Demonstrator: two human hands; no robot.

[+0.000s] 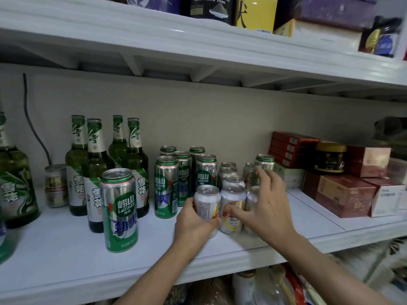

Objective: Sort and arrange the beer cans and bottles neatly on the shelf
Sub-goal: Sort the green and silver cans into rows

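Short white can [208,202] upright at the front of the shelf [66,256], held in my left hand [193,225].

My left hand wraps its lower half from the near side, thumb round the left flank, fingers curled under the right; its long axis stands vertical and it touches a second short can [232,208] just to its right. My right hand [267,203] is spread wide and holds nothing: the thumb rests against that second can, the fingers reach up and back towards a tall green can [265,164] behind the short row. So the left is the nearer hand for squaring the row. One tall Laoshan can [120,208] stands alone, forward and left of its group [187,172], beside the green bottles [97,170]; I judge it needs moving next.
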